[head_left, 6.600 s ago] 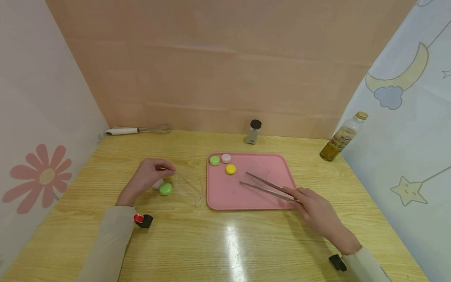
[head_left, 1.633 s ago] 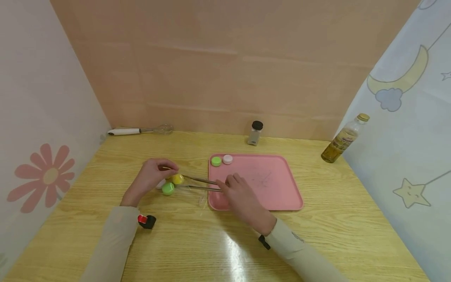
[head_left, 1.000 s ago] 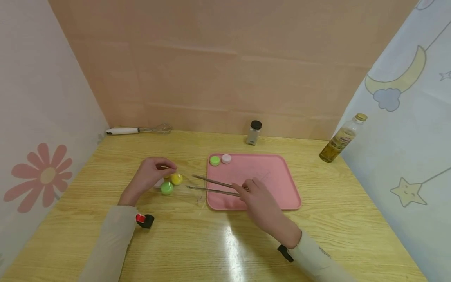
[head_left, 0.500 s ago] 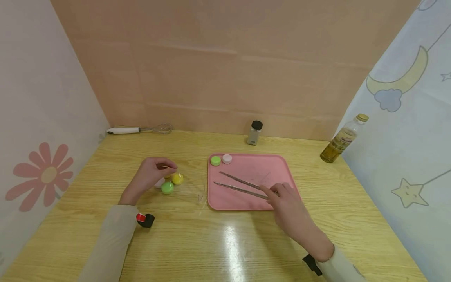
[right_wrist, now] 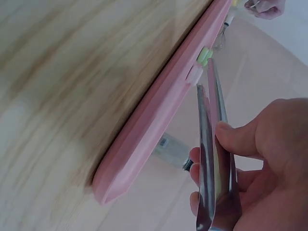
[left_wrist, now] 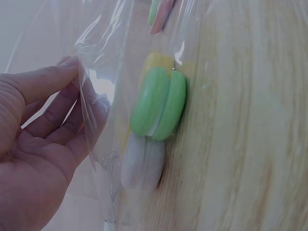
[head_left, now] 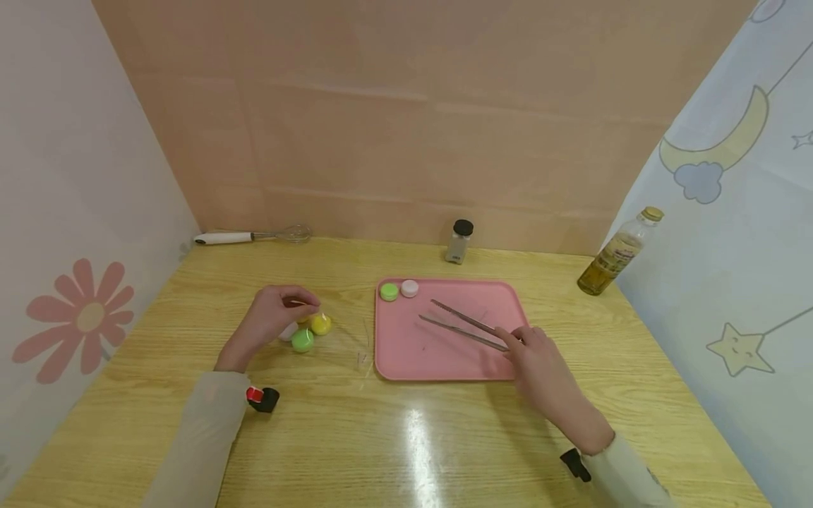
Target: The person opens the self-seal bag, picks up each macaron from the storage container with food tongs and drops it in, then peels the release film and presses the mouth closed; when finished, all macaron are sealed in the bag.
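Note:
My left hand (head_left: 269,317) pinches the rim of a clear plastic bag (left_wrist: 108,53) between thumb and fingers, keeping its mouth spread toward the tray. Inside lie several macarons: a green macaron (head_left: 303,340), a yellow macaron (head_left: 321,324) and a pale macaron (left_wrist: 143,163), with more yellow partly hidden behind. My right hand (head_left: 549,381) grips metal tongs (right_wrist: 206,159). Their tips are apart with nothing between them, above the pink tray (head_left: 406,363). At the tray's far left corner sit a green macaron (head_left: 389,291) and a pale pink macaron (head_left: 409,288).
A whisk (head_left: 229,238) lies at the back left of the wooden table (head_left: 356,437). Behind the tray stands a small black-capped jar (head_left: 457,247). An oil bottle (head_left: 612,257) stands at the right by the wall.
The yellow macaron that lay on the tray went into the bag with the tongs. The tongs then spread and drew back rightward over the tray. My left hand stayed at the bag.

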